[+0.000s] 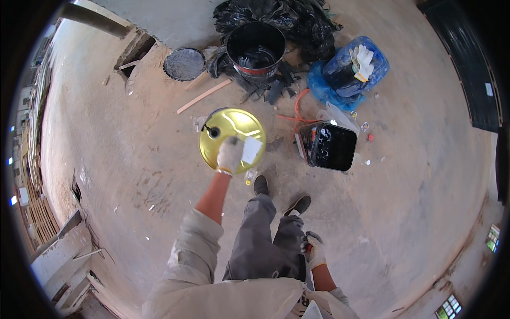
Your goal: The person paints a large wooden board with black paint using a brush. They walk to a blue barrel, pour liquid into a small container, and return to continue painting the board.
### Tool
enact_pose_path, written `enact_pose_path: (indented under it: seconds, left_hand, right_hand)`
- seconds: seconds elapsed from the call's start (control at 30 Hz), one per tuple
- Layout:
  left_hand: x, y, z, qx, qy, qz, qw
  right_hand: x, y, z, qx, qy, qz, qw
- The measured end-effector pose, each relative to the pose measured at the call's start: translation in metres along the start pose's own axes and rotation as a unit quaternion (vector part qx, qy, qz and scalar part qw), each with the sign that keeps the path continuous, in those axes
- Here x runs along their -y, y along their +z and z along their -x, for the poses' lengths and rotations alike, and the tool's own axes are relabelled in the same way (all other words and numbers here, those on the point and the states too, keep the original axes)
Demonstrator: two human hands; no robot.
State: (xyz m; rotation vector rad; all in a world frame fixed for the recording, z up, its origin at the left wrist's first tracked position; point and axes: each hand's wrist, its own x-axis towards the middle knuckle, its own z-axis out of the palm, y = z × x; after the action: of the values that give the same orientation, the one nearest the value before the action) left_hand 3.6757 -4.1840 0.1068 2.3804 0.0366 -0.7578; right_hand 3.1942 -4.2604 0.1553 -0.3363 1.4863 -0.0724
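A round metal drum (212,151) with a shiny gold top stands on the floor ahead of me. Its top has a dark round spout opening (213,132) on the left and a white label (251,149) on the right. My left hand (230,153), in a pale work glove, is closed over the middle of that top; what its fingers grip is hidden beneath it. Beside my right thigh, my right hand (316,250), gloved with dark-stained fingers, is closed around a small red thing (307,248), mostly covered, whose kind I cannot make out.
A square black-filled bucket (334,147) stands right of the drum. Beyond are a big black tub (256,50), black plastic sheeting (303,21), a round dark lid (184,64) and a blue barrel (375,58) with white gloves (362,62). A wooden strip (204,96) and orange hose (298,109) lie nearby.
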Motion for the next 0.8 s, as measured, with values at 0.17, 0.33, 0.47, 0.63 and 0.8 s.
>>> enact_pose_path:
  seconds: [0.17,0.33,0.47,0.63,0.8]
  left_hand:
    - [0.043,-0.008,-0.096,-0.014,0.042,0.024,0.999]
    - [0.087,0.004,-0.126,0.006,0.019,0.001,1.0]
    - [0.111,0.04,-0.119,0.008,0.017,-0.028,0.999]
    - [0.09,0.037,-0.107,0.001,-0.004,0.006,1.0]
    - [0.074,0.033,-0.045,-0.072,0.171,-0.238,0.953]
  right_hand:
    - [-0.004,-0.003,-0.001,0.057,0.025,-0.086,0.994]
    - [0.014,0.048,0.003,0.108,0.039,-0.086,0.99]
    - [0.026,0.088,0.004,0.136,0.043,-0.053,0.988]
    - [0.03,0.118,0.0,0.169,0.032,-0.051,0.984]
    - [0.023,0.139,-0.026,0.192,0.028,-0.028,0.981]
